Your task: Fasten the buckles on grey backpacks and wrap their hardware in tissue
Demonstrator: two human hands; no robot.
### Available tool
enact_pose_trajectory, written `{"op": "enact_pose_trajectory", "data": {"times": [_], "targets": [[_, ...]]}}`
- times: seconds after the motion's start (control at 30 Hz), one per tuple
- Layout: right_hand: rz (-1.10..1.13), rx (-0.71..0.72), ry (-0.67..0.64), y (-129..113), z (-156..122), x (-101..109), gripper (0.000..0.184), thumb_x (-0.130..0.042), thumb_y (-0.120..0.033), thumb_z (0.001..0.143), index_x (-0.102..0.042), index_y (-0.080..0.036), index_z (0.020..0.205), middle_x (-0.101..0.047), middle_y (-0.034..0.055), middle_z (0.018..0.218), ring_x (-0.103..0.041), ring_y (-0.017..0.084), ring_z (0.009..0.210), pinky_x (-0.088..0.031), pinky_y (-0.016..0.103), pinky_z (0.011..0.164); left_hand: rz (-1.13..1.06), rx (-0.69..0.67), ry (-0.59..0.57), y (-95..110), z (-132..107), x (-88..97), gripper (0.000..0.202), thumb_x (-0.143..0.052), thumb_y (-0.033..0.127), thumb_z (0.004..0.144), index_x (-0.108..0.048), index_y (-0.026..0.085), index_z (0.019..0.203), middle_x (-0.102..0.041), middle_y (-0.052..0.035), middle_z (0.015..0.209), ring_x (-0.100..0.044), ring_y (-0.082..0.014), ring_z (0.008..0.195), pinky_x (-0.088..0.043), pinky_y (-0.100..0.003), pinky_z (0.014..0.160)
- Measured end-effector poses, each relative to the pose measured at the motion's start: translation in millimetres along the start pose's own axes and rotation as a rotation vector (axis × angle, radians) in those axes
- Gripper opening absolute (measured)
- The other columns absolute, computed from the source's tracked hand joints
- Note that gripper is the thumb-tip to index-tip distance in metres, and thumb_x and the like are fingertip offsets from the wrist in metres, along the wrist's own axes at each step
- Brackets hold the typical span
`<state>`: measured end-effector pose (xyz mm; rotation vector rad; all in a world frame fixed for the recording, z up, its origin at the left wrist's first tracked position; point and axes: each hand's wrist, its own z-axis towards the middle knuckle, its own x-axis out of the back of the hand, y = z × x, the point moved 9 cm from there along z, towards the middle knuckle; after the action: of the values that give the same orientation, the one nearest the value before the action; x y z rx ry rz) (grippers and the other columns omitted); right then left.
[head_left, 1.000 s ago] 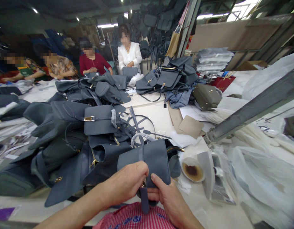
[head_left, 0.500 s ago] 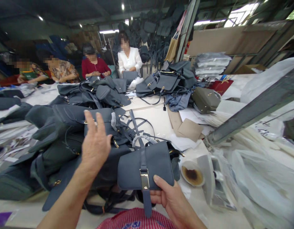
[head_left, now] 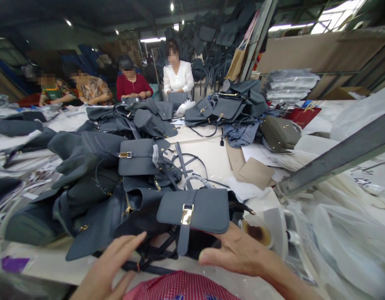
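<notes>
A slate-blue leather bag [head_left: 192, 211] lies at the front of the heap, its flap fastened by a gold buckle [head_left: 186, 216] and a strap hanging below. My right hand [head_left: 236, 250] sits at the flap's lower right edge, with the fingers passing under it; any grip is hidden. My left hand [head_left: 111, 262] is low at the bottom of the view, fingers apart, holding nothing and not touching the bag. Dark straps [head_left: 148, 258] lie between my hands. A large heap of similar blue-grey bags [head_left: 92, 179] spreads behind and to the left.
Several co-workers sit across the white-covered table [head_left: 205, 154]. A white dish [head_left: 267, 239] with brown residue lies to my right. Plastic sheeting [head_left: 336, 237] and a grey metal beam [head_left: 333, 164] fill the right side. Brown paper sheets [head_left: 255, 173] lie beyond the bag.
My left hand has dropped from above the heap to the bottom of the view. The bag now lies flatter, with the buckle facing up, and my right hand has moved under its edge.
</notes>
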<state>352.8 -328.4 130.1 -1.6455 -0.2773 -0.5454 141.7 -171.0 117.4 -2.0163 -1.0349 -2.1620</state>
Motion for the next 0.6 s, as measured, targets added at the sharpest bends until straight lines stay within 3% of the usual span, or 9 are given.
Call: {"op": "enact_pose_trajectory", "data": {"times": [0.07,0.1,0.13,0.2,0.3,0.43,0.53,0.6], "targets": [[-0.279,0.07,-0.175,1.6,4.5,-8.6,0.063,-0.078,-0.044,0.068,-0.062,-0.026,0.126,-0.06,0.0102,0.136,-0.052,0.034,0.125,-0.039,0.046,0.107,-0.134,-0.059,-0.217,55.5,11.9,-40.1,0.061,-0.061,0.027,0.077,-0.05,0.033,0.137,-0.073,-0.0001,0.088,-0.068,-0.0197,0.078,-0.051,-0.025,0.073],[-0.407,0.053,-0.239,9.2,6.9,-11.1,0.06,-0.08,-0.037,0.066,-0.065,-0.023,0.123,-0.061,0.0128,0.135,-0.053,0.037,0.124,-0.041,0.048,0.105,-0.155,-0.053,-0.287,74.4,19.5,-56.9,0.066,-0.064,0.025,0.076,-0.047,0.031,0.139,-0.071,0.0021,0.075,-0.067,-0.0195,0.07,-0.05,-0.025,0.068],[-0.513,0.021,-0.287,18.2,9.5,-11.7,0.051,-0.079,-0.03,0.067,-0.069,-0.02,0.116,-0.064,0.0152,0.129,-0.056,0.038,0.12,-0.044,0.049,0.101,-0.145,-0.055,-0.315,88.2,28.4,-69.7,0.065,-0.064,0.023,0.076,-0.047,0.028,0.138,-0.072,0.0011,0.075,-0.067,-0.0208,0.071,-0.049,-0.026,0.067],[-0.634,-0.027,-0.364,32.4,15.0,-11.1,0.031,-0.07,-0.016,0.072,-0.074,-0.016,0.102,-0.07,0.0168,0.116,-0.061,0.038,0.112,-0.048,0.047,0.093,-0.135,-0.055,-0.258,100.4,49.3,-83.7,0.045,-0.059,0.02,0.08,-0.058,0.024,0.124,-0.073,-0.0034,0.084,-0.068,-0.0232,0.077,-0.047,-0.028,0.069],[-0.612,-0.021,-0.424,36.8,25.6,-8.0,0.021,-0.062,-0.013,0.076,-0.075,-0.017,0.093,-0.075,0.0111,0.103,-0.066,0.03,0.1,-0.049,0.037,0.085,-0.203,-0.034,-0.07,94.4,76.2,-83.8,0.02,-0.049,0.019,0.086,-0.061,0.021,0.101,-0.07,-0.005,0.082,-0.066,-0.0239,0.078,-0.044,-0.029,0.067],[-0.539,-0.026,-0.47,39.4,42.7,-6.5,0.02,-0.063,-0.024,0.079,-0.073,-0.019,0.095,-0.077,0.0035,0.092,-0.067,0.021,0.079,-0.051,0.028,0.072,-0.53,0.034,0.135,75.9,88.2,-71.6,0.02,-0.052,0.016,0.082,-0.054,0.023,0.101,-0.064,-0.0014,0.083,-0.062,-0.02,0.077,-0.044,-0.028,0.07],[-0.511,0.011,-0.48,44.2,54.6,-11.3,0.029,-0.069,-0.028,0.076,-0.072,-0.021,0.103,-0.074,0.0042,0.11,-0.064,0.025,0.1,-0.047,0.031,0.091,-0.853,0.055,0.151,69.0,81.1,-78.8,0.016,-0.053,0.02,0.082,-0.052,0.023,0.098,-0.06,0.0001,0.085,-0.06,-0.0173,0.077,-0.047,-0.027,0.072],[-0.471,0.035,-0.492,49.2,59.8,-16.8,0.037,-0.074,-0.032,0.071,-0.072,-0.023,0.107,-0.071,0.0025,0.117,-0.06,0.025,0.111,-0.042,0.031,0.099,-0.889,0.068,0.143,66.3,72.6,-88.6,0.013,-0.053,0.02,0.081,-0.055,0.022,0.093,-0.058,-0.0011,0.086,-0.059,-0.0184,0.082,-0.047,-0.028,0.076]]}}
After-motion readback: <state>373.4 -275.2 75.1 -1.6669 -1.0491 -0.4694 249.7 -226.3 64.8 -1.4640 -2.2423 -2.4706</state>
